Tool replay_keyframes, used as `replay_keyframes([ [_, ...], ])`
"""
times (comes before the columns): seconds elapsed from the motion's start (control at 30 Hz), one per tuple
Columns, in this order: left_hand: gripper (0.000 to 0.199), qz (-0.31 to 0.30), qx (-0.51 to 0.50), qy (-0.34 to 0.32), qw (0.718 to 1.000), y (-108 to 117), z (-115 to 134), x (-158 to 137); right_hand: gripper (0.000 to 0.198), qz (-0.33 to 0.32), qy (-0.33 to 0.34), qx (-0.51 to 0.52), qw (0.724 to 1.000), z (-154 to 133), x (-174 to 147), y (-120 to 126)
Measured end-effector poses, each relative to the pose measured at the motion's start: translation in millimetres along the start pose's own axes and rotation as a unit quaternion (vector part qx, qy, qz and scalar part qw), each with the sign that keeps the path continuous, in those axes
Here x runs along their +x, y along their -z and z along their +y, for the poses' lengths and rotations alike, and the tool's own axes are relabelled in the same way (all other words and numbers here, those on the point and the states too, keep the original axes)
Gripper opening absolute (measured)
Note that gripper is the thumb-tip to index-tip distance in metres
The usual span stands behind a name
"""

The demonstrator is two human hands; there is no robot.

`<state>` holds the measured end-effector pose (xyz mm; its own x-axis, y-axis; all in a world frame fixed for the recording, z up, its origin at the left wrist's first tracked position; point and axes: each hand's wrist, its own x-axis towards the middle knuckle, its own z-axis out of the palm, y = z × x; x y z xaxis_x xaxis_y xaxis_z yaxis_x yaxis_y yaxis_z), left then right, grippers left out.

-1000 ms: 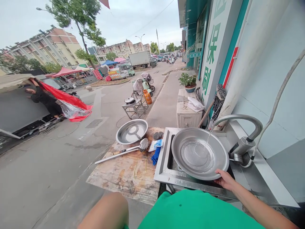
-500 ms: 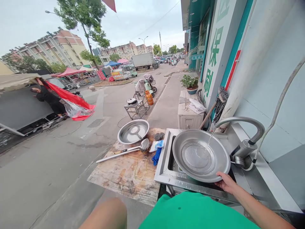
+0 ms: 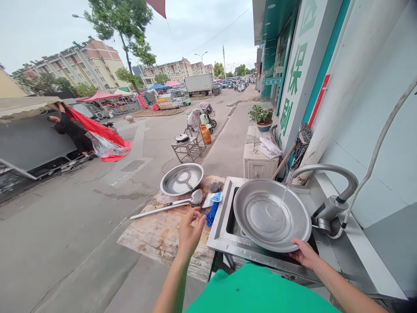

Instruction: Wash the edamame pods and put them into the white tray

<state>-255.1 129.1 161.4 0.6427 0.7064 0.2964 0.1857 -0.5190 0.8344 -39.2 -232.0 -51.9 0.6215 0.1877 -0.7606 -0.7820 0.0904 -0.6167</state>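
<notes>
My right hand (image 3: 304,253) grips the near right rim of a wide metal basin (image 3: 269,215), which rests tilted over the sink (image 3: 224,230). Water runs from the curved faucet (image 3: 329,169) into the basin, and a shallow pool lies in its bottom. Over the wooden board, my left hand (image 3: 191,230) is raised with fingers bent and apart, holding nothing. Closest to it are a blue cloth (image 3: 213,214), a blue-and-white packet (image 3: 212,199) and the heads of long-handled utensils (image 3: 196,198). A dark steel-wool scourer (image 3: 216,187) sits just behind the packet.
A second metal basin (image 3: 169,184) with a perforated skimmer (image 3: 183,176) in it stands on the wooden board (image 3: 146,239). Beyond the sink are a white cabinet (image 3: 259,167), a potted plant (image 3: 261,115) and a mop (image 3: 301,141). A person (image 3: 73,132) handles red sheeting across the street.
My left hand has come up from the lower edge to over the board, near the blue cloth. My right hand keeps its hold on the basin while water still runs. The view has shifted slightly.
</notes>
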Motion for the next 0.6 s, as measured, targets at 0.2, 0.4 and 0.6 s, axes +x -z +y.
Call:
replay_keyframes([
  [0.2, 0.075, -0.192, -0.037, 0.287, 0.938, -116, -85, -10, 0.019, 0.000, 0.000, 0.014, 1.000, -1, -4, -2],
  [0.4, 0.101, -0.225, -0.134, 0.425, 0.867, -168, -96, -22, 0.026, -0.007, 0.018, 0.013, 1.000, 0, -12, -5],
  [0.6, 0.103, -0.248, -0.244, 0.480, 0.805, -197, -88, -28, 0.026, -0.002, 0.025, 0.009, 1.000, 3, -13, -7],
])
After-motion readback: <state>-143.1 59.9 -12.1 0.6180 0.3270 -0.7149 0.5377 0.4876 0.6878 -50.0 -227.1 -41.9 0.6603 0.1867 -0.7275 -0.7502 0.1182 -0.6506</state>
